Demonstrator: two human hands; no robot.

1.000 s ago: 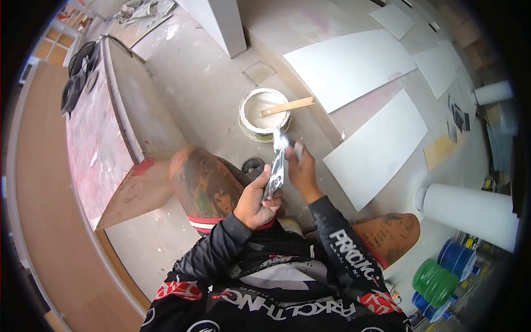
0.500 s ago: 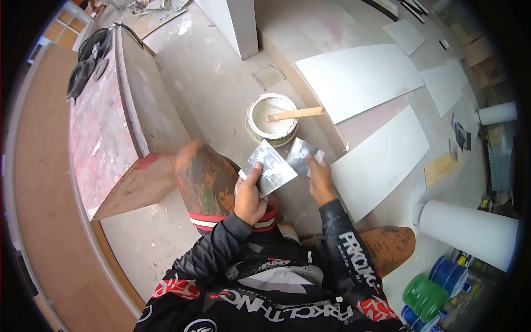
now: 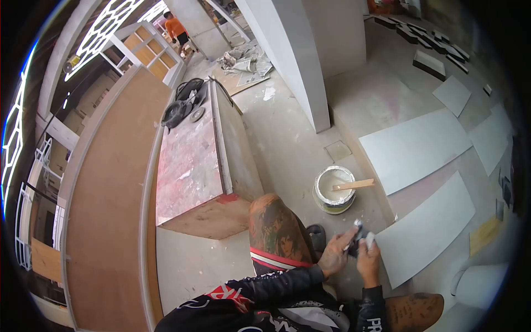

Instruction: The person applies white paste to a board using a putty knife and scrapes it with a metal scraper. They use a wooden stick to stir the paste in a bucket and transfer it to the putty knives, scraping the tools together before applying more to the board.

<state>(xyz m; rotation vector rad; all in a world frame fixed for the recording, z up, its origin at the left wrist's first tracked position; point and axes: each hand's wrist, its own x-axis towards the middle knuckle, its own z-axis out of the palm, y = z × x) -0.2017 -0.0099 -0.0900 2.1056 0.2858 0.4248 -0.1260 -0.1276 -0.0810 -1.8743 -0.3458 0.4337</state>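
My left hand (image 3: 334, 255) and my right hand (image 3: 369, 264) are close together in front of my bent knee. Each is closed on a flat putty spreader, the two turned nearly edge-on and overlapping between my fingers. Blur and my fingers hide most of both; dark spreader parts (image 3: 354, 248) and white putty (image 3: 370, 239) on them show. Just beyond my hands stands an open bucket (image 3: 333, 208) of white putty. A flat wooden stick (image 3: 362, 183) rests in it, sticking out over the rim to the right.
White sheets (image 3: 417, 149) lie on the raised floor to the right. A paint-stained box bench (image 3: 188, 171) stands left, with a black bag (image 3: 180, 108) on it. Behind it runs a long brown panel (image 3: 110, 205). A person in orange (image 3: 175, 27) is far off.
My view has swung left and up, so the bucket and hands appear lower and further right. My hands have come together, and the spreaders have turned from face-on to nearly edge-on.
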